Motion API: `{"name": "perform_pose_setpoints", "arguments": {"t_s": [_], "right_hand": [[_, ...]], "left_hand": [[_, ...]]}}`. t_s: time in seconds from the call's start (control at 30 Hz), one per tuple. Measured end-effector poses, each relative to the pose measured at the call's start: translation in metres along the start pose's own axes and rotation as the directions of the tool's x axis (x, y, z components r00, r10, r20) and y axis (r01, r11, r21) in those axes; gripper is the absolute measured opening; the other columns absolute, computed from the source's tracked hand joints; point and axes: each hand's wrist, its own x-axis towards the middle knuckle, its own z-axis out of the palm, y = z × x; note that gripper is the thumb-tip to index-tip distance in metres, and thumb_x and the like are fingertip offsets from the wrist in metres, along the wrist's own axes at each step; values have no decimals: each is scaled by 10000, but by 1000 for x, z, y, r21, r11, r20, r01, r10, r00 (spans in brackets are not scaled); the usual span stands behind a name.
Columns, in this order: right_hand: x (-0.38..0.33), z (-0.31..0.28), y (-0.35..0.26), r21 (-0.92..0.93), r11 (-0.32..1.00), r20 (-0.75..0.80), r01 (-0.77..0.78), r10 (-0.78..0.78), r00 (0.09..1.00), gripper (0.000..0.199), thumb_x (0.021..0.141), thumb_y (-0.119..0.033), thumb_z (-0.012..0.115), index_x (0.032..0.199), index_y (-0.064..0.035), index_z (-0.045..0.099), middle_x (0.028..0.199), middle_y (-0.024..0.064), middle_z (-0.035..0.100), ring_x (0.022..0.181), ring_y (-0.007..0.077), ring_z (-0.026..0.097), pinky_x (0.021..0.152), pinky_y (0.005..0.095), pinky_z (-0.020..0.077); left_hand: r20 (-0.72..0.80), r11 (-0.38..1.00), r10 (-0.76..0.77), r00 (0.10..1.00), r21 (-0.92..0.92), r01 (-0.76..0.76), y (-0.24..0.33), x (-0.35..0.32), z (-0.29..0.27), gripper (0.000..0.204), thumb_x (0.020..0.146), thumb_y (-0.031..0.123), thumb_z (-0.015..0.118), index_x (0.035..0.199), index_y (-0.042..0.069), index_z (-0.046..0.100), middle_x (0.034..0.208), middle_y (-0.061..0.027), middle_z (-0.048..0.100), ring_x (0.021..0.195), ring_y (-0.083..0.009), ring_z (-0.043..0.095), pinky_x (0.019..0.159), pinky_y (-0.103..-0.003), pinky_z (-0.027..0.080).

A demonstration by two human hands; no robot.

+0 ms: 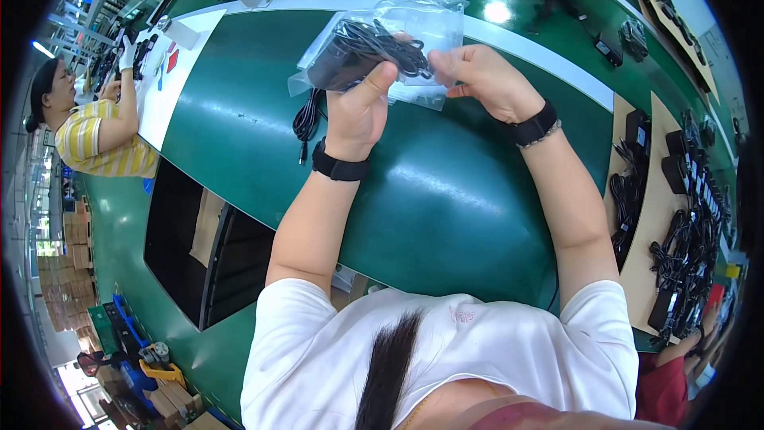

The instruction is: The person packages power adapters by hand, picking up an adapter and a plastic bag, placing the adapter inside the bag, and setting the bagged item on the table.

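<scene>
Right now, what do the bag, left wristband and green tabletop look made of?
Bag: clear, glossy plastic film; transparent and creased. Left wristband: matte black, probably woven fabric, given its dull surface. Tabletop: smooth green sheet with glossy light streaks; perhaps rubber or vinyl.

No text is legible, even the label (641,136) on a black adapter (634,121).

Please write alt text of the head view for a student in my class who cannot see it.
A person's left hand and right hand hold a clear plastic bag, apparently with a black power adapter and coiled cable inside, over a green workbench. More adapters lie on cardboard at right; a co-worker in yellow stripes is at left.
</scene>
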Motion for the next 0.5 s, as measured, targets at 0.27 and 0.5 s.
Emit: {"name": "perform_pose_setpoints", "arguments": {"t_s": [0.27,0.5], "right_hand": [[-1,10,2,79,953,-156,293,-278,948,157,823,-165,629,860,-14,655,821,12,593,780,98,526,711,228,417],[-1,2,2,-286,818,-80,499,-539,838,105,789,-83,646,841,8,649,959,40,566,849,120,516,736,236,416]], "left_hand": [[-45,999,1,999,-50,-3,6,0,3,317,763,-4,636,1070,18,559,1043,-108,606,966,-213,567,888,-338,426],[-35,966,-209,977,-161,200,6,-1,-3,306,774,14,623,1070,33,547,1029,-97,602,963,-213,569,898,-357,427]]}}
